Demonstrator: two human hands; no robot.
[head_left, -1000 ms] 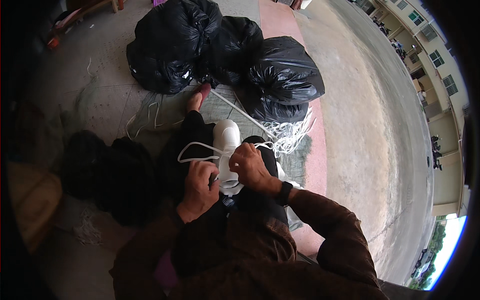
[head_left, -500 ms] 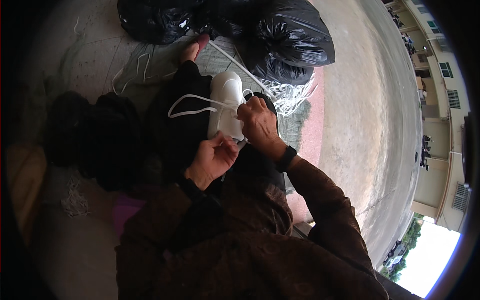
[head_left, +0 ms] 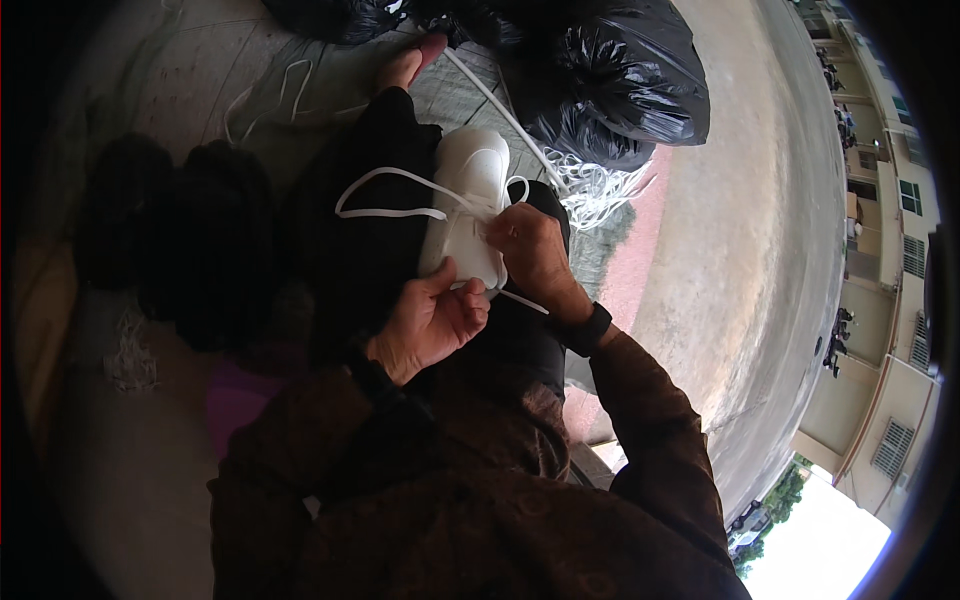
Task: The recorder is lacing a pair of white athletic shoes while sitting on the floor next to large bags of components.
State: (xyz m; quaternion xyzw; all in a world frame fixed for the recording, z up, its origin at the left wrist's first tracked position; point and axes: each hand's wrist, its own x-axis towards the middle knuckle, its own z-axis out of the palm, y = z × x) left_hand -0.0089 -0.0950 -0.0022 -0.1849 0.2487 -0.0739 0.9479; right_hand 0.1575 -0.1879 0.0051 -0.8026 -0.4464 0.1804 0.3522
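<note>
Now, from the head camera, a white shoe [head_left: 468, 205] lies on my lap, its long axis running away from me toward my bare foot [head_left: 408, 62], with both hands at its near end. My right hand [head_left: 530, 255] pinches the white lace [head_left: 392, 195] at the eyelets and sits nearer the shoe; my left hand [head_left: 432, 325] is curled narrow against the heel. Black bags [head_left: 610, 75] crowd the far side, while open pavement [head_left: 740, 250] lies to my right.

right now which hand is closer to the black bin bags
Right. The right hand works the lace at the white shoe, just below the black bags; the left hand sits lower, nearer the body.
</note>
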